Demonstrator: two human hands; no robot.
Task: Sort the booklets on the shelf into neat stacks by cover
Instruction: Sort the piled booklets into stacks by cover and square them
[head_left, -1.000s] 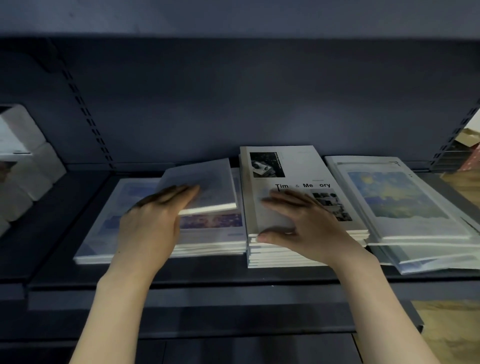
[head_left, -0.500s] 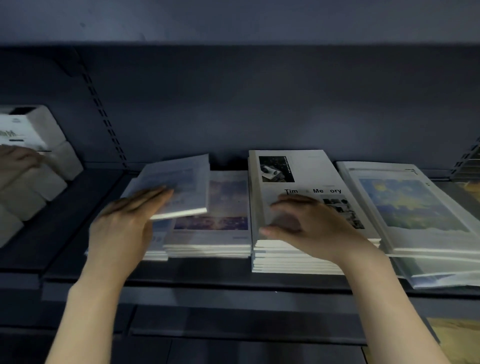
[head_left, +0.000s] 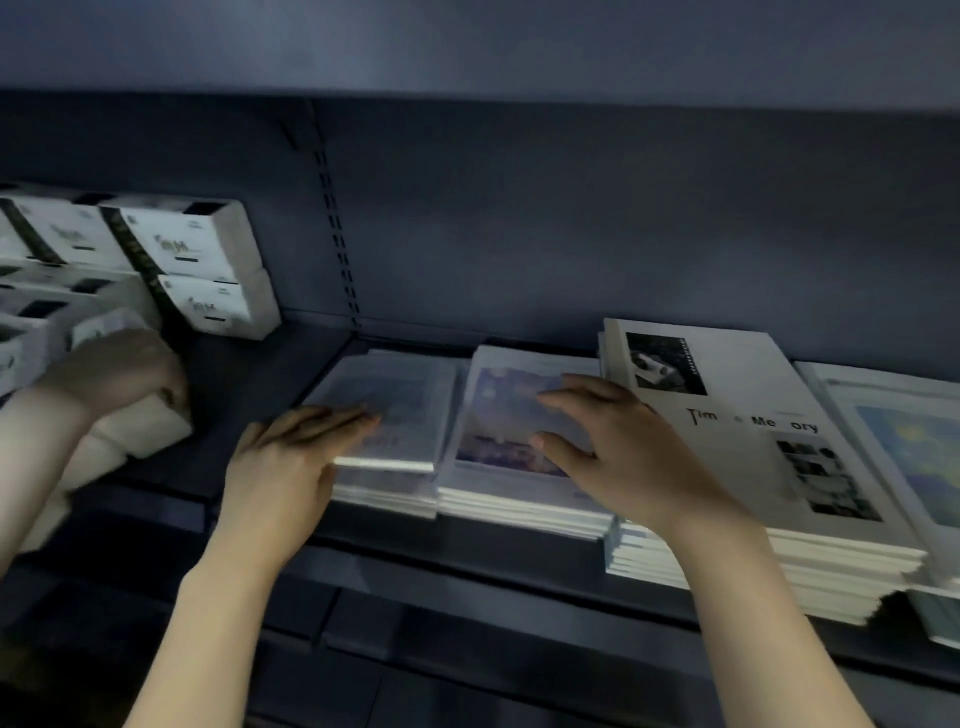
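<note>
Four stacks of thin paper booklets lie side by side along the dark metal shelf (head_left: 467, 566). The leftmost stack with a pale bluish cover (head_left: 395, 415) is one; the second stack with a purple-and-blue picture cover (head_left: 498, 431) is another; the third, tallest stack with a white cover bearing black-and-white photos (head_left: 769, 447) is next; the fourth stack with a blue-and-yellow painted cover (head_left: 904, 447) runs off the right edge. How many booklets each holds cannot be counted. About four white rectangular boxes with black strips (head_left: 192, 244) show clearly at left. Three hands are visible.
</note>
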